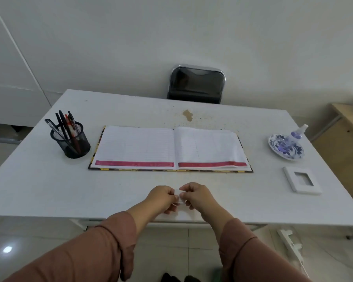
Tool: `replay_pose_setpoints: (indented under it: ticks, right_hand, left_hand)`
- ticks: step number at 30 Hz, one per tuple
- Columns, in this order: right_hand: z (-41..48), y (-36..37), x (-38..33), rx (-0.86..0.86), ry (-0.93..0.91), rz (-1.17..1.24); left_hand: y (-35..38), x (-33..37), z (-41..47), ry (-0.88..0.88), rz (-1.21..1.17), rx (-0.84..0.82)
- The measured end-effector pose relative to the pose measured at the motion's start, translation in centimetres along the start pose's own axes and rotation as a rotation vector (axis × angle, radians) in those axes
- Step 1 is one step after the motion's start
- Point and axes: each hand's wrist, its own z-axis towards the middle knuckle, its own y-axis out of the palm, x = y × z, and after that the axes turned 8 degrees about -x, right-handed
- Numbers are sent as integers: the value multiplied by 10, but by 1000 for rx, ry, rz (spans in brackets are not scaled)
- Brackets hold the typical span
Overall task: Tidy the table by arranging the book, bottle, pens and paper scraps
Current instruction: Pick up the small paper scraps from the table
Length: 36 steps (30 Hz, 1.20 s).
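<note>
An open ledger book with lined pages and a red strip along its lower margin lies flat in the middle of the white table. Several pens stand in a black mesh holder at the left. A small clear spray bottle rests tilted on a blue-and-white plate at the right. Near the table's front edge, my left hand and my right hand pinch a small white paper scrap between them.
A white rectangular frame plate lies at the right front. A black chair stands behind the table against the wall. A wooden cabinet is at the far right. A brown stain marks the table behind the book.
</note>
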Motion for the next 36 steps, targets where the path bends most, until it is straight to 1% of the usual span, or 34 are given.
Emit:
replay_pose_setpoints:
  ticks: [4,8,14,18,21,24,28,31,36]
  right_hand:
    - [-22,11,24,58,9,108]
    - [-49,34,52,81,42,202]
    - [-87,62,94,96,132,275]
    - [-108,64,122,102,213,324]
    - [-121,51,142,107,272,377]
    - [-133,32,161,150,324,410]
    - [-150,0,193,252,366,475]
    - [-162,-22,220,325,400,581]
    - [-178,-50,254,430,457,713]
  left_hand:
    - [14,-14,-17,-9,73,-61]
    - [26,-38,-39,-19,174,-89]
    - [53,-79,-65,-62,257,-125]
    - [79,-95,-73,-128,312,-160]
    - [106,-100,-72,-161,358,-188]
    - [136,-101,-68,-159,394,-209]
    - [186,-96,-58,-160,400,-257]
    - [223,-91,-53,-173,400,-270]
    - [266,-84,-49,-198,449,-331]
